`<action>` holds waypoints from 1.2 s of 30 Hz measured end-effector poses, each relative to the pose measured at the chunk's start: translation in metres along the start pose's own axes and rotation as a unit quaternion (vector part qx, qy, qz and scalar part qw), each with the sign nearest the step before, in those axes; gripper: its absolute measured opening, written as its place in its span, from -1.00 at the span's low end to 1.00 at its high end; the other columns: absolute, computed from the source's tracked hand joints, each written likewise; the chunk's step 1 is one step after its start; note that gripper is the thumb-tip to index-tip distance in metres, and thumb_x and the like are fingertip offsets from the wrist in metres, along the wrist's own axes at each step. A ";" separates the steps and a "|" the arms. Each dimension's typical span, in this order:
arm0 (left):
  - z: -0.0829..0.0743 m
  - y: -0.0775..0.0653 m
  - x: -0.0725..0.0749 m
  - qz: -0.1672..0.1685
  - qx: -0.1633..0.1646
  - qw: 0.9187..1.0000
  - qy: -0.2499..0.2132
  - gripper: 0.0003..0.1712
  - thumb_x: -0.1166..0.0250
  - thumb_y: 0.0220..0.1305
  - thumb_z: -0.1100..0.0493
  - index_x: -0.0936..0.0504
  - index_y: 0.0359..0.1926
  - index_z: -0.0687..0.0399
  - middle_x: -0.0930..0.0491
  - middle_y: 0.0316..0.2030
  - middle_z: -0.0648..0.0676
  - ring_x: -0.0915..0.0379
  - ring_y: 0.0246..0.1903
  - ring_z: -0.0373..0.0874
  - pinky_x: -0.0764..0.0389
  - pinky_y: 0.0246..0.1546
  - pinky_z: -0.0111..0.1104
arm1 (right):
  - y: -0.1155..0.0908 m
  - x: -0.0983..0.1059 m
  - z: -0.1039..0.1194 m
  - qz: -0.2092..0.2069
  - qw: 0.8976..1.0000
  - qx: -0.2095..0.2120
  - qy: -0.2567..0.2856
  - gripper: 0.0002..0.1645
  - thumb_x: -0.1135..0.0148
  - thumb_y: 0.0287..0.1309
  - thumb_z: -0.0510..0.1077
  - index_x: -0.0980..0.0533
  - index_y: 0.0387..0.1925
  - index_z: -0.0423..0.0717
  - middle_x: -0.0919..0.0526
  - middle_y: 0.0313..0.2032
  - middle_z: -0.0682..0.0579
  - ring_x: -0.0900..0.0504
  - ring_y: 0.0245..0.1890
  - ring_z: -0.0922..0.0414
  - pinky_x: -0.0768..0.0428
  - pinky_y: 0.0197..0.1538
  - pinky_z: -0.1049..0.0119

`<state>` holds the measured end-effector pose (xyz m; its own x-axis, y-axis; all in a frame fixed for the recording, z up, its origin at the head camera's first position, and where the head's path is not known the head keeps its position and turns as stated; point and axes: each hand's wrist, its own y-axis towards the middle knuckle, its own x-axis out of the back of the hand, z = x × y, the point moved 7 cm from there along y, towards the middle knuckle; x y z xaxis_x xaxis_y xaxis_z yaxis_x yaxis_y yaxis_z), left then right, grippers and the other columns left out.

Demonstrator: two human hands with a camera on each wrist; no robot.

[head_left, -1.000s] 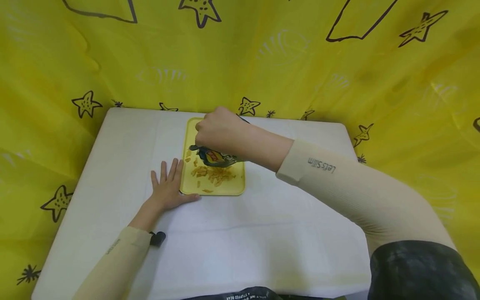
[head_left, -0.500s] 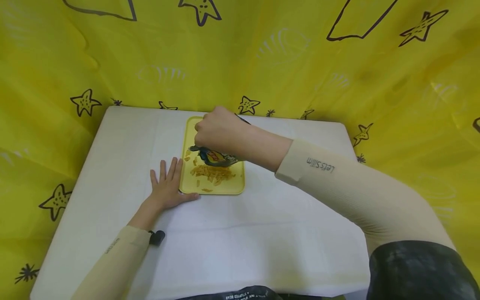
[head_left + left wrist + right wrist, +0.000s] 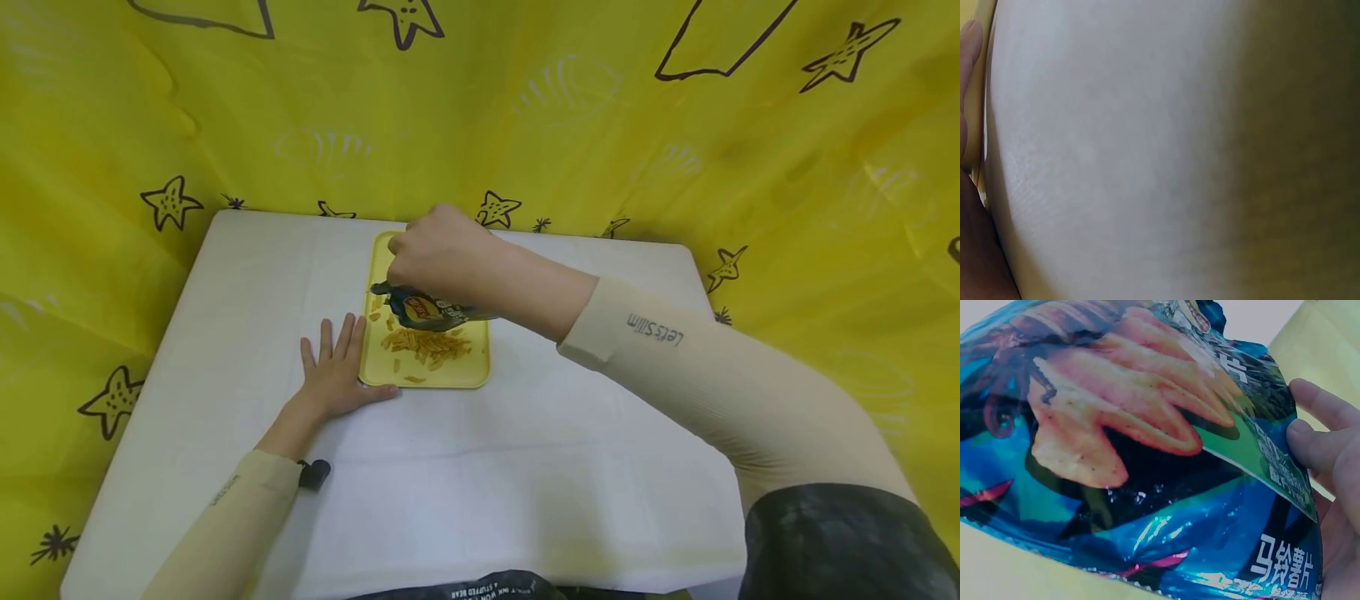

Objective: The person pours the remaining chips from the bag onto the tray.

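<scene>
My right hand point(image 3: 442, 257) grips a dark blue potato chip bag point(image 3: 427, 308) over a yellow tray point(image 3: 450, 385). In the right wrist view the shiny bag point(image 3: 1147, 506) fills most of the picture, its printed chips facing the camera, with thumb and fingers at its right edge. A pile of broken potato chips point(image 3: 433, 348) lies on the tray below the bag, and a few loose pieces are scattered to its left. My left hand point(image 3: 335, 379) rests with fingers spread at the tray's near left corner, the thumb along its front edge.
The tray lies on a white-covered table point(image 3: 525, 492), towards its back edge. Behind and beside the table hangs a yellow curtain point(image 3: 465, 108) with drawn starfish. A dark printed item point(image 3: 517, 586) shows at the front edge.
My right hand has shifted slightly up with the bag, and the bag has tipped a little to the left. The left hand stays at the tray corner.
</scene>
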<state>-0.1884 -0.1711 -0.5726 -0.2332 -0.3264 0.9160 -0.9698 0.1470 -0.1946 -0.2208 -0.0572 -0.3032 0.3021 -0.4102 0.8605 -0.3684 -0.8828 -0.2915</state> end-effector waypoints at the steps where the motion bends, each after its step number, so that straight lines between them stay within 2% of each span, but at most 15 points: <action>1: 0.000 0.000 0.000 0.000 0.000 1.000 -0.001 0.49 -0.02 -0.29 -0.70 0.48 0.41 0.02 0.50 0.41 0.12 0.81 0.31 0.18 0.68 0.10 0.21 | 0.000 0.000 0.001 0.000 1.000 0.001 0.003 -0.56 -0.47 -0.29 0.16 -0.59 -0.23 0.30 -0.60 -0.30 0.16 -0.54 -0.41 0.13 -0.55 -0.35 0.18; 4: 0.000 0.000 0.001 0.001 0.002 1.000 -0.004 0.49 -0.04 -0.30 -0.69 0.48 0.41 0.00 0.50 0.41 0.12 0.81 0.31 0.18 0.69 0.10 0.20 | 0.001 -0.001 0.003 -0.008 1.000 0.006 0.004 -0.60 -0.47 -0.29 0.15 -0.58 -0.29 0.27 -0.59 -0.32 0.16 -0.52 -0.42 0.14 -0.54 -0.38 0.19; 9: 0.001 0.000 0.001 -0.001 -0.002 1.000 -0.005 0.48 -0.05 -0.28 -0.68 0.48 0.41 0.02 0.49 0.41 0.14 0.81 0.31 0.19 0.69 0.09 0.20 | 0.003 0.002 0.003 -0.032 0.999 0.004 -0.005 -0.71 -0.41 -0.17 0.15 -0.59 -0.34 0.25 -0.59 -0.35 0.14 -0.51 -0.46 0.15 -0.53 -0.43 0.22; 13: 0.001 -0.001 0.000 0.000 -0.003 1.000 -0.001 0.48 -0.02 -0.28 -0.69 0.49 0.41 0.02 0.50 0.41 0.14 0.81 0.30 0.19 0.69 0.09 0.20 | 0.004 0.000 0.004 -0.019 1.000 0.007 -0.006 -0.66 -0.44 -0.20 0.15 -0.60 -0.29 0.27 -0.61 -0.32 0.15 -0.53 -0.44 0.15 -0.54 -0.39 0.21; 16: 0.000 -0.001 0.001 -0.001 -0.003 1.000 -0.006 0.48 -0.04 -0.28 -0.68 0.49 0.41 0.01 0.50 0.41 0.14 0.80 0.31 0.20 0.68 0.09 0.20 | 0.005 0.001 0.004 -0.019 1.000 0.008 -0.004 -0.71 -0.42 -0.15 0.10 -0.59 -0.29 0.25 -0.61 -0.31 0.14 -0.54 -0.42 0.14 -0.55 -0.38 0.21; 20: 0.000 0.000 0.002 -0.002 -0.004 1.000 -0.011 0.48 -0.06 -0.27 -0.67 0.49 0.41 0.01 0.49 0.41 0.14 0.79 0.31 0.20 0.67 0.09 0.22 | 0.005 0.002 0.004 -0.020 1.000 0.009 -0.010 -0.63 -0.45 -0.24 0.17 -0.58 -0.28 0.28 -0.59 -0.31 0.15 -0.54 -0.40 0.13 -0.55 -0.36 0.19; 27: 0.001 0.001 -0.001 0.000 -0.003 1.000 -0.004 0.48 -0.03 -0.29 -0.69 0.51 0.40 -0.01 0.50 0.41 0.13 0.81 0.31 0.18 0.67 0.10 0.21 | 0.006 0.002 0.005 -0.027 1.000 0.015 -0.007 -0.67 -0.45 -0.18 0.08 -0.60 -0.27 0.27 -0.60 -0.30 0.13 -0.56 -0.39 0.12 -0.56 -0.35 0.19; 32: 0.001 0.001 -0.001 0.001 0.003 1.000 -0.003 0.49 -0.03 -0.31 -0.70 0.52 0.40 -0.04 0.54 0.41 0.09 0.84 0.30 0.16 0.70 0.10 0.18 | 0.004 0.001 0.003 -0.010 1.000 0.008 -0.011 -0.49 -0.51 -0.36 0.17 -0.58 -0.21 0.30 -0.59 -0.28 0.15 -0.56 -0.36 0.11 -0.56 -0.30 0.17; 36: 0.000 0.000 0.001 0.002 0.004 1.000 -0.008 0.49 -0.05 -0.29 -0.68 0.49 0.41 0.00 0.53 0.41 0.10 0.83 0.30 0.17 0.70 0.09 0.19 | 0.006 0.000 0.004 -0.014 1.000 0.012 -0.014 -0.72 -0.40 -0.11 0.08 -0.60 -0.26 0.29 -0.60 -0.29 0.16 -0.56 -0.38 0.12 -0.55 -0.35 0.18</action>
<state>-0.1888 -0.1716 -0.5721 -0.2375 -0.3401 0.9099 -0.9696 0.1400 -0.2007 -0.2199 -0.0631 -0.3068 0.3368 -0.3907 0.8567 -0.3382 -0.8993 -0.2772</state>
